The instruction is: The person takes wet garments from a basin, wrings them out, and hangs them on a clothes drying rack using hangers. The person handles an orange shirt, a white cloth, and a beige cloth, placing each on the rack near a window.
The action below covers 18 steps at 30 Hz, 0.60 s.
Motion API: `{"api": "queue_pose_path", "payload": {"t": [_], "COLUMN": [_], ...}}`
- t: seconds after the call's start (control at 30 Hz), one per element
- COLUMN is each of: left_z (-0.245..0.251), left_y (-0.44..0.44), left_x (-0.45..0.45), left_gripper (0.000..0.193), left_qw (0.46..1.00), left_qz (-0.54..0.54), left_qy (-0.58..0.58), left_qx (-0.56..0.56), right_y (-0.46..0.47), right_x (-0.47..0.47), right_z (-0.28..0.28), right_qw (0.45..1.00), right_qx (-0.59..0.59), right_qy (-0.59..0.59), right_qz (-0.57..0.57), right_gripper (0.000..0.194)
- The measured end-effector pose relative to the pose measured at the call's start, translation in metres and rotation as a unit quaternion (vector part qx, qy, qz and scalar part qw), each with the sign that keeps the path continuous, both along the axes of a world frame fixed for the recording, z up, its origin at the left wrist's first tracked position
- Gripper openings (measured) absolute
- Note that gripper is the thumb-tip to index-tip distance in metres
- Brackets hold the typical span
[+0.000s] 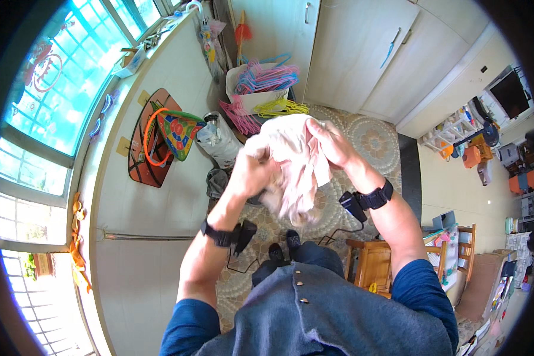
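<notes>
A crumpled pale pink cloth, perhaps a garment, hangs between my two hands in front of my body. My left hand grips its left side with bent fingers. On the upper right side, my right hand pinches the fabric, thumb lying over it. The lower end of the cloth dangles in loose folds and is blurred. Beyond the cloth stands a white bin heaped with pink and blue clothes hangers. Yellow-green hangers lie at the bin's near side.
A small basketball backboard with an orange hoop is on the left wall. A white bag-like container stands below it. Pale cabinet doors rise ahead. A wooden stool is close by my right side. Windows line the left.
</notes>
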<state>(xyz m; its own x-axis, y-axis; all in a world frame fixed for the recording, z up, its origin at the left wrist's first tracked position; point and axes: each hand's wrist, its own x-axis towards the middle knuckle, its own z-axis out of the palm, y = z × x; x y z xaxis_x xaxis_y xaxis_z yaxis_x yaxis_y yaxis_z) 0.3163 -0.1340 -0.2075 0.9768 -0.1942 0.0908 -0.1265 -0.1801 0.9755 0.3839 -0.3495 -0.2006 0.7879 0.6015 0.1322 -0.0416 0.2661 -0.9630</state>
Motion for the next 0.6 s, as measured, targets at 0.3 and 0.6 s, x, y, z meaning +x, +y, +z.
{"api": "queue_pose_path", "payload": {"t": [0.3, 0.6], "left_z": [0.078, 0.152], "left_y": [-0.028, -0.056], "left_x": [0.033, 0.085], "left_gripper": [0.016, 0.028], "left_qw": [0.992, 0.973], "left_qz": [-0.092, 0.164], "left_qy": [-0.090, -0.122], "left_qx": [0.009, -0.103], "right_y": [-0.101, -0.192], "right_x": [0.040, 0.103], "right_z": [0.095, 0.166], "right_qw": [0.989, 0.866], "right_qx": [-0.073, -0.339], "right_qy": [-0.115, -0.367], "right_qz": [-0.067, 0.015], "right_gripper": [0.035, 0.033]}}
